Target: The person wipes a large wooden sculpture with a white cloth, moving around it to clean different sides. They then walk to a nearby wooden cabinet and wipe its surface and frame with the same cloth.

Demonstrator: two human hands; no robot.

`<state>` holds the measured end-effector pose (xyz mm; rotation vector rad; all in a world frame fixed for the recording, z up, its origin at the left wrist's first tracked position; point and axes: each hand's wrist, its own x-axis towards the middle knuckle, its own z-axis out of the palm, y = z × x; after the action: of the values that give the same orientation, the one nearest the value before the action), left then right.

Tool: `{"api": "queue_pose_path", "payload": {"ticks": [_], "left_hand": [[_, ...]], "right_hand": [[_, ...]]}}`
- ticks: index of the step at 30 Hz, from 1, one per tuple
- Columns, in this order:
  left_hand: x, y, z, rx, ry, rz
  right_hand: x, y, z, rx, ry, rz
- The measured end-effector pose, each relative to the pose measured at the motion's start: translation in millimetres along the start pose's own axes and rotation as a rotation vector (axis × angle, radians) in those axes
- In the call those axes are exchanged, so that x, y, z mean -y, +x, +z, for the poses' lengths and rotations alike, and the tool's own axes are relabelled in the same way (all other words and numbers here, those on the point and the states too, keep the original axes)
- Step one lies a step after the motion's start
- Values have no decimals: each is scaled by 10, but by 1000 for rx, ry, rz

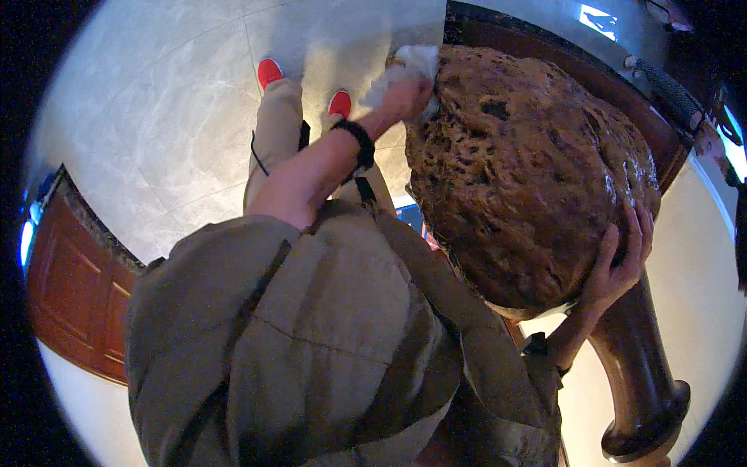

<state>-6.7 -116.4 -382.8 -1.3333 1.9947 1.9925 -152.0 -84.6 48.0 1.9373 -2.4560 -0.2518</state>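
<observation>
A large, rough brown boulder-like piece (537, 163), pitted and glossy in places, fills the right half of the view. Whether it is stone or wood I cannot tell. My left hand (406, 97) is closed on a crumpled white cloth (421, 61), pressed against the upper left edge of the brown piece. My right hand (618, 265) lies on its lower right side, fingers stretched out over the surface and holding nothing.
A dark polished post (634, 366) with a rounded collar stands below my right hand. A dark red-brown base with a black edge (560, 54) runs behind the brown piece. At left is a wooden panelled door or cabinet (78, 284). Pale tiles (171, 101) cover the floor.
</observation>
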Motion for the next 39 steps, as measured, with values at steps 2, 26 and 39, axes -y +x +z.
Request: {"api": "queue_pose_path", "payload": {"ticks": [2, 26, 39], "left_hand": [[227, -322, 409, 64, 30, -16], [-722, -373, -618, -457, -118, 545], [-820, -1255, -126, -357, -29, 205]], "right_hand": [[4, 5, 10, -2, 7, -11], [240, 53, -221, -41, 165, 1], [-62, 15, -208, -150, -83, -187]]}}
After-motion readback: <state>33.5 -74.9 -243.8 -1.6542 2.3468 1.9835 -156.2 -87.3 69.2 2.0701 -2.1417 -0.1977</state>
